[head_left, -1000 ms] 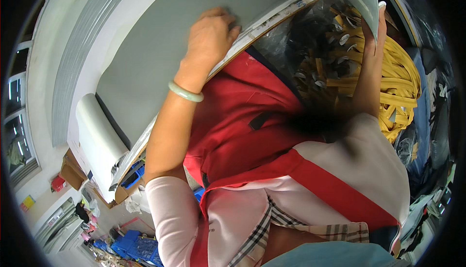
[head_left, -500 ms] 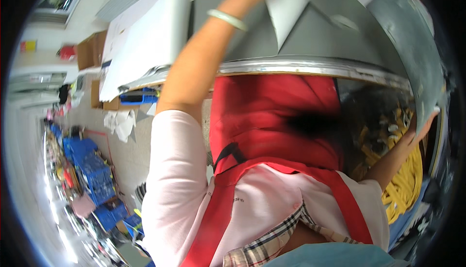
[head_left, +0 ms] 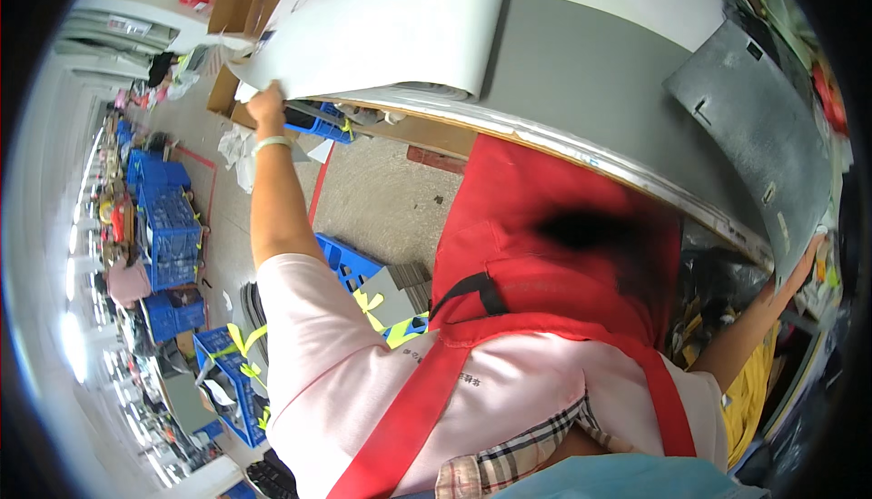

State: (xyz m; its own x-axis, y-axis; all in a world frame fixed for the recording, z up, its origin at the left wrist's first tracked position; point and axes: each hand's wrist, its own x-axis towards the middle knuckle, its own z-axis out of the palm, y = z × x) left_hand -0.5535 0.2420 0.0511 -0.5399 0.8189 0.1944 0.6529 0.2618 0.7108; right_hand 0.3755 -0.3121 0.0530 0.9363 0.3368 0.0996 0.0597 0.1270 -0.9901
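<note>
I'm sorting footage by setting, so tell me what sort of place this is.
Probably a workshop or factory floor: a long worktable bears grey sheeting, the right hand holds a slotted grey panel, and blue plastic crates stand on the left.

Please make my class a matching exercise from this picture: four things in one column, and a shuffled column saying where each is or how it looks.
Things
1. Left hand
2. Right hand
3. Apron
4. Yellow bundle

Places and looks
A. Red, worn over a pale shirt
B. At the lower end of the grey panel
C. Low down, by the person's right side
D. At the left end of the white sheet

Right pairs: 1-D, 2-B, 3-A, 4-C
</note>
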